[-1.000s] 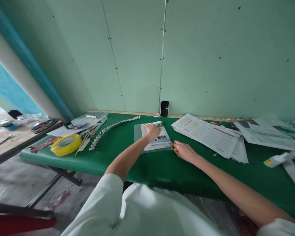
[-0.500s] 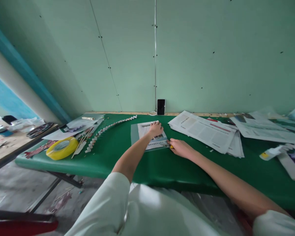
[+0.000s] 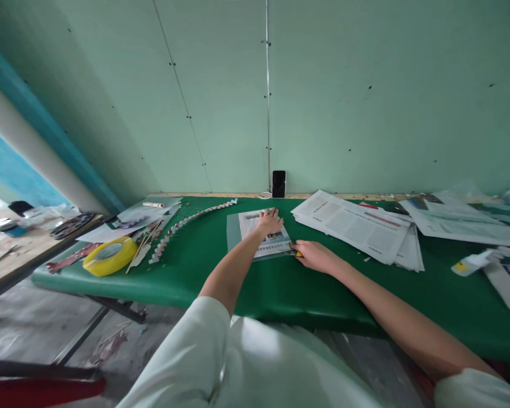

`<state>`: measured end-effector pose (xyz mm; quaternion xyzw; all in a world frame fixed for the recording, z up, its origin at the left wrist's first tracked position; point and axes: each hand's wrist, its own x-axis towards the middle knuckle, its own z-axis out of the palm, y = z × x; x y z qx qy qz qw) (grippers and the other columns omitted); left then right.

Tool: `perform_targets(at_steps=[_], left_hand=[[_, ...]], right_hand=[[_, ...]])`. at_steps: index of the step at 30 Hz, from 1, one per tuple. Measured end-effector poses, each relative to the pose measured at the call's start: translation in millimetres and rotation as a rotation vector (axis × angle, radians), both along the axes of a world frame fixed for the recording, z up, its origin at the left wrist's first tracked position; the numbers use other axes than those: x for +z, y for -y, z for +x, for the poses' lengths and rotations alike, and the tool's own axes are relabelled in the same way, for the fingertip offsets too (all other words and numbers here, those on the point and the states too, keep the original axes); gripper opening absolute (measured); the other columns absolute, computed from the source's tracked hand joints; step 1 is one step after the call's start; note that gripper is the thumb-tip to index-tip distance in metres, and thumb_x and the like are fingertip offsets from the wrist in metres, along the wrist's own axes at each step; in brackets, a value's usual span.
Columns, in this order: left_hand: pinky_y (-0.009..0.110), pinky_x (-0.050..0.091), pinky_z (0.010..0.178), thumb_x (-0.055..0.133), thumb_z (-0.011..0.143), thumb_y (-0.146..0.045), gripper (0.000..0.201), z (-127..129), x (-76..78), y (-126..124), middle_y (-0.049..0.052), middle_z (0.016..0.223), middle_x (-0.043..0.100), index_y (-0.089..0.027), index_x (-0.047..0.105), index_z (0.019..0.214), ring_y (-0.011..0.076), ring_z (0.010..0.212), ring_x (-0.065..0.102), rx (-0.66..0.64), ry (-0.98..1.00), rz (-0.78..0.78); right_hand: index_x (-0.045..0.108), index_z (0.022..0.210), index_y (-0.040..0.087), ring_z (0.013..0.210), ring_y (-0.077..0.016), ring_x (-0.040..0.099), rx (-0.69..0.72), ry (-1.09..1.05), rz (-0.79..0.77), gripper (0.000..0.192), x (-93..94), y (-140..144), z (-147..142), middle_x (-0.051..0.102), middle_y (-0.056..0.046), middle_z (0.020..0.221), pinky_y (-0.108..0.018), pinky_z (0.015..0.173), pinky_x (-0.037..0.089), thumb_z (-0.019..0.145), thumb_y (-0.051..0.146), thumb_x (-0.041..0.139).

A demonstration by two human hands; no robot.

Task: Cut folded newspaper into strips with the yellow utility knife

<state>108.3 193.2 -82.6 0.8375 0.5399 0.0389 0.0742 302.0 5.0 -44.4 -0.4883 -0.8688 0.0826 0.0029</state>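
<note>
My left hand [image 3: 271, 222] lies flat on a small printed paper sheet [image 3: 263, 249], fingers spread, pressing it down. Beneath that sheet is a translucent plastic mat [image 3: 233, 231], lying on the green padded table [image 3: 187, 277]. Closed around a yellow utility knife [image 3: 298, 254], my right hand [image 3: 312, 255] rests at the paper's lower right corner. The knife's thin front part points left along the sheet's bottom edge; most of its handle is hidden by my fingers.
Right of my hands lies a stack of printed sheets [image 3: 348, 226]; a glue bottle [image 3: 470, 263] is farther right. A phone [image 3: 279, 184] leans on the wall. To the left are a yellow tape roll [image 3: 130, 249], a folded paper chain [image 3: 182, 221] and thin sticks [image 3: 142, 246].
The view has shifted slightly. My left hand stays pressed on the paper, and my right hand with the utility knife remains at nearly the same corner.
</note>
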Motion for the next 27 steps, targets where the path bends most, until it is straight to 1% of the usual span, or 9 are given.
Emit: perform_targets(at_steps=[3,7,12,14,17,20,22,25,27], left_hand=[[0.067,0.02,0.135,0.026,0.113,-0.054,0.074,0,-1.1,-2,0.013,0.187,0.021,-0.022,0.027,0.18,0.0402,0.171,0.02,-0.003,-0.011,-0.012],[0.062,0.016,0.138,0.02,0.115,-0.046,0.071,-1,-1.7,-4,0.012,0.187,0.02,-0.019,0.025,0.18,0.0354,0.174,0.015,0.007,-0.005,-0.026],[0.064,0.015,0.138,0.026,0.114,-0.044,0.069,0,3.2,0,0.013,0.187,0.019,-0.019,0.029,0.178,0.037,0.174,0.013,-0.005,0.028,-0.057],[0.061,0.018,0.138,0.03,0.113,-0.041,0.068,-1,5.9,4,0.015,0.185,0.025,-0.016,0.033,0.176,0.0366,0.173,0.018,0.0,0.067,-0.024],[0.05,0.029,0.136,0.034,0.11,-0.027,0.063,-10,10.2,14,0.018,0.177,0.042,-0.013,0.041,0.172,0.0315,0.167,0.035,0.042,0.209,0.112],[0.049,0.037,0.131,0.036,0.108,-0.022,0.062,-39,15.0,28,0.019,0.168,0.053,-0.016,0.044,0.169,0.0318,0.159,0.046,0.18,0.281,0.181],[0.055,0.038,0.13,0.042,0.109,-0.03,0.062,-69,17.7,39,0.019,0.171,0.05,-0.021,0.042,0.17,0.0362,0.159,0.045,0.288,0.232,0.157],[0.068,0.024,0.134,0.05,0.107,-0.052,0.066,-115,18.6,57,0.013,0.179,0.039,-0.031,0.045,0.169,0.0442,0.166,0.031,0.317,0.103,0.186],[0.075,0.023,0.131,0.05,0.105,-0.06,0.074,-137,15.2,69,0.019,0.181,0.033,-0.026,0.045,0.17,0.0517,0.166,0.027,0.461,0.048,0.147]], right_hand=[[0.071,0.142,0.021,0.098,-0.0267,0.079,0.011,-0.013,0.007,0.037,0.5,1,4,0.077,-0.014,0.125,-0.028,0.07,0.052,0.107,0.02,0.063],[0.074,0.136,0.02,0.096,-0.027,0.079,0.038,0.009,0.008,0.034,-0.1,1,6,0.079,-0.014,0.117,-0.028,0.072,0.052,0.103,0.016,0.066],[0.076,0.135,0.02,0.092,-0.0257,0.079,0.022,-0.031,-0.049,0.033,0.5,-1,9,0.08,-0.013,0.11,-0.027,0.07,0.049,0.105,0.019,0.063],[0.079,0.13,0.021,0.091,-0.0249,0.078,0.017,-0.054,-0.057,0.029,1.3,-1,10,0.08,-0.013,0.109,-0.027,0.07,0.049,0.105,0.019,0.063],[0.081,0.125,0.024,0.091,-0.0233,0.077,0.014,-0.098,-0.068,0.028,1.5,-3,11,0.079,-0.012,0.115,-0.027,0.068,0.049,0.106,0.02,0.061],[0.081,0.125,0.026,0.088,-0.0216,0.075,0.01,-0.138,-0.076,0.029,-0.1,-6,11,0.077,-0.011,0.119,-0.027,0.065,0.049,0.106,0.023,0.059],[0.081,0.123,0.024,0.082,-0.0203,0.074,0.012,-0.149,-0.063,0.027,-1.5,-10,10,0.076,-0.01,0.121,-0.027,0.063,0.05,0.105,0.023,0.06],[0.081,0.12,0.023,0.079,-0.0193,0.072,-0.005,-0.158,0.0,0.025,-3.8,-21,5,0.074,-0.01,0.123,-0.028,0.063,0.051,0.105,0.023,0.06],[0.08,0.123,0.023,0.083,-0.02,0.074,-0.055,-0.17,0.049,0.027,-6.2,-31,-1,0.074,-0.011,0.126,-0.028,0.066,0.053,0.107,0.024,0.059]])
